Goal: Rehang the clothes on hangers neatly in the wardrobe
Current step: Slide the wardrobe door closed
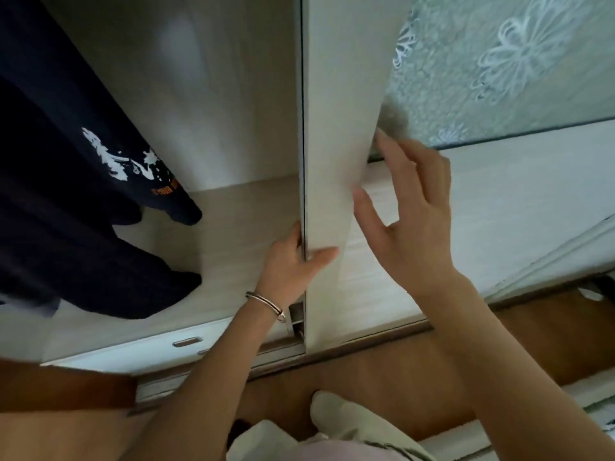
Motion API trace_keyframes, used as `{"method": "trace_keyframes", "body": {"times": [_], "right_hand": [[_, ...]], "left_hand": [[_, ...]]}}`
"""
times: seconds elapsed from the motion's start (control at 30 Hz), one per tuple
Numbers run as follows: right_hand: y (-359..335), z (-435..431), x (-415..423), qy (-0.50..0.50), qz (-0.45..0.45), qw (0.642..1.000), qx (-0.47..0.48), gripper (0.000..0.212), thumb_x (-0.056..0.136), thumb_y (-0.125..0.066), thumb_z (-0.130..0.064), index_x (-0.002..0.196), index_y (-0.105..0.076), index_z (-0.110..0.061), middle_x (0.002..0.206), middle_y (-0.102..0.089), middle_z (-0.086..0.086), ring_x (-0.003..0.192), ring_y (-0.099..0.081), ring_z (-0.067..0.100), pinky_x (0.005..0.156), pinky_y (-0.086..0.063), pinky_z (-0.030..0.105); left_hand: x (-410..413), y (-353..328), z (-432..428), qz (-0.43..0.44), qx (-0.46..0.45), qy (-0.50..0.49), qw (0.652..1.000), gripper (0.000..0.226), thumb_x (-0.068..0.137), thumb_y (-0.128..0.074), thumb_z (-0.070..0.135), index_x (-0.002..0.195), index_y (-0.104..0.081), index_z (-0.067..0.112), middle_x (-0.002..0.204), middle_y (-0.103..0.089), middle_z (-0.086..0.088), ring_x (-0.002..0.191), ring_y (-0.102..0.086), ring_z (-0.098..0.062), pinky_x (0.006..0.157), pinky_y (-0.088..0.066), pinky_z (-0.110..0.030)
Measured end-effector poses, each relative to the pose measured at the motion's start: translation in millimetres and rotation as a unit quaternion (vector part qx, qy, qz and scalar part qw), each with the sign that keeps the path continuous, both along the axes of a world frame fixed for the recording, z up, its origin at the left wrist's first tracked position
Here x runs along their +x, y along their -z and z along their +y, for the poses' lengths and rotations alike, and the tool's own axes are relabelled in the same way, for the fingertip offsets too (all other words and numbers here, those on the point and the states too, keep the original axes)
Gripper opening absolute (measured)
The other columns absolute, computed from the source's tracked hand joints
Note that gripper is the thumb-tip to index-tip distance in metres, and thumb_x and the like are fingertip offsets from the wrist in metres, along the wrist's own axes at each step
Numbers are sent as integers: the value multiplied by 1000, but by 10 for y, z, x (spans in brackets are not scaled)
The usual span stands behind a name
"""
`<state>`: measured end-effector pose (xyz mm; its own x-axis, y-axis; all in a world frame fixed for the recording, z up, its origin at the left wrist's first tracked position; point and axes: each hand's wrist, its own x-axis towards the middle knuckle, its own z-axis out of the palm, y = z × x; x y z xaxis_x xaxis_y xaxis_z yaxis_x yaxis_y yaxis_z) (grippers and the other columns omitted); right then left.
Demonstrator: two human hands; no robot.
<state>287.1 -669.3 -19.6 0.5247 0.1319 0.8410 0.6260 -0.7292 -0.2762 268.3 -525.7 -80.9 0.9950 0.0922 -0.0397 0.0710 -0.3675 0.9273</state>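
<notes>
now the wardrobe [216, 94] stands open, and its pale sliding door [336, 111] cuts straight down the middle of the view. left of that door, inside, the dark clothes [66, 194] hang low, one with a white print, hems brushing the shelf. soft, limp and light, i'd say, so they will sag and slip; best taken at the shoulders or by the hanger hook, though no hanger shows from here. on the door's near edge, the left hand [289, 264] is clamped, thumb on the front face, fingers wrapped behind. right of the door, the right hand [416, 221] is loose, fingers spread, holding nothing; whether it touches the panel is unclear. a thin bracelet [266, 302] circles the left wrist, just below that edge.
</notes>
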Motion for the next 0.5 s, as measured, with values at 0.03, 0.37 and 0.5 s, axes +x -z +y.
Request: {"method": "trace_keyframes", "body": {"times": [0.03, 0.37, 0.5], "right_hand": [[-32, 73, 8, -27, 10, 999, 24, 44, 86, -59, -13, 125, -48, 5, 115, -50, 11, 101, -46, 21, 87, -43, 31], [-88, 289, -39, -125, -6, 989, 76, 35, 83, -57, 0, 114, -57, 18, 82, -61, 22, 75, -53, 21, 69, -50, 28], [-90, 614, -119, -175, -19, 981, 84, 34, 85, -53, -2, 114, -57, 15, 86, -56, 9, 73, -52, 19, 67, -49, 26]], "left_hand": [[-7, -28, -4, -1, 5, -5, 1000, 48, 74, -74, 23, 116, -55, 13, 105, -63, 6, 92, -62, -9, 75, -47, -5], [-158, -15, 184, 5, -49, -39, 998, 39, 69, -76, 21, 103, -58, 25, 102, -66, 8, 93, -62, 0, 88, -48, -17], [-317, -21, 535, 8, -44, -50, 998, 33, 76, -72, 13, 104, -58, 22, 102, -67, 6, 92, -64, 3, 85, -49, -14]]}}
